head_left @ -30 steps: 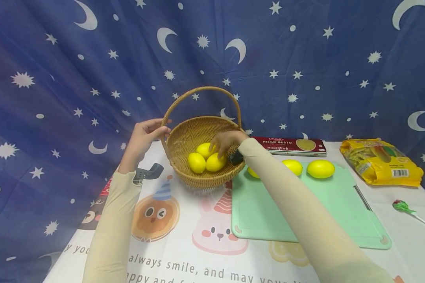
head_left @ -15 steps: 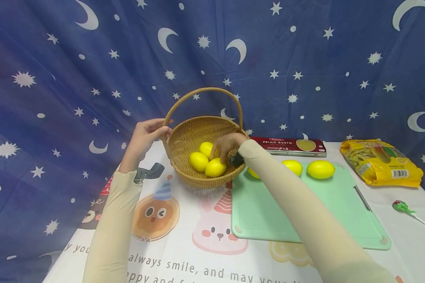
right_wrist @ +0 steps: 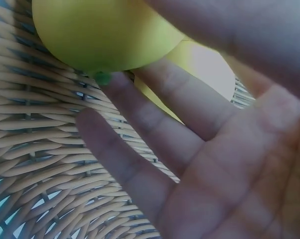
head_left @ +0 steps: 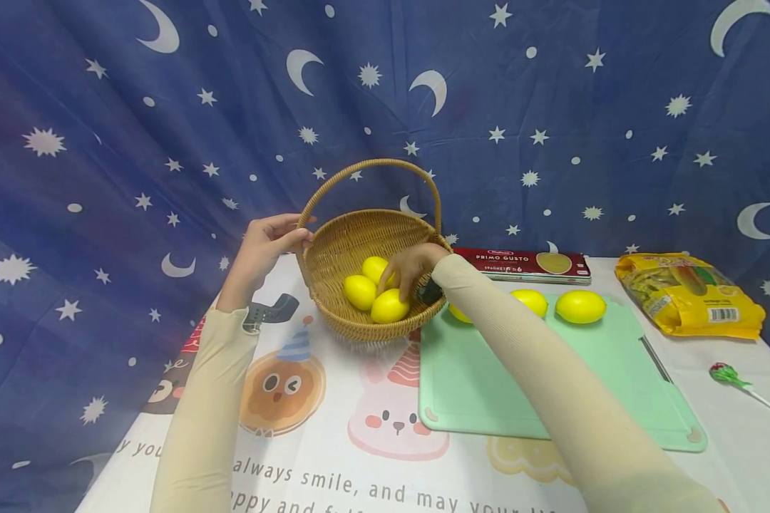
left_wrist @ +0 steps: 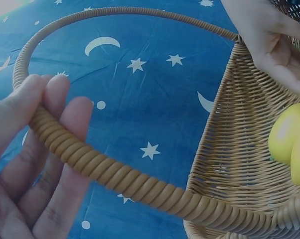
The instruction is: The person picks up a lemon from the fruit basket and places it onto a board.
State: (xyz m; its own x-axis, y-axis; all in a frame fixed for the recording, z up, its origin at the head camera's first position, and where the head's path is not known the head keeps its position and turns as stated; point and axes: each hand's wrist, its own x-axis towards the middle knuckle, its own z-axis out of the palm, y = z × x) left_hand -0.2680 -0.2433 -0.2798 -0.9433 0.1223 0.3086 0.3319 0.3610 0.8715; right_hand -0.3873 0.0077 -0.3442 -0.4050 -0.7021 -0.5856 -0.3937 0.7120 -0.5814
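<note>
A wicker basket (head_left: 372,239) with a tall arched handle stands tilted toward me, with three lemons inside. My left hand (head_left: 263,249) pinches the left side of the handle (left_wrist: 125,184) between thumb and fingers. Inside the basket, my right hand (head_left: 417,263) has its thumb and fingers around the front lemon (head_left: 389,307), which rests against the other two. Behind it lie the left lemon (head_left: 360,292) and the rear lemon (head_left: 375,270). The right wrist view shows the held lemon (right_wrist: 100,35) close up, with some fingers beneath it and the ring or little finger free.
On a green cutting board (head_left: 488,385) to the right lie a right lemon (head_left: 580,306), a middle lemon (head_left: 531,302) and one partly behind my forearm. A red spaghetti box (head_left: 526,263), a yellow bag (head_left: 689,296) and a lollipop (head_left: 731,374) lie beyond and right of it.
The front lemon has shifted slightly down toward the basket's near rim with my right hand on it. The lemons beside it have nudged a little. My left hand stays on the handle.
</note>
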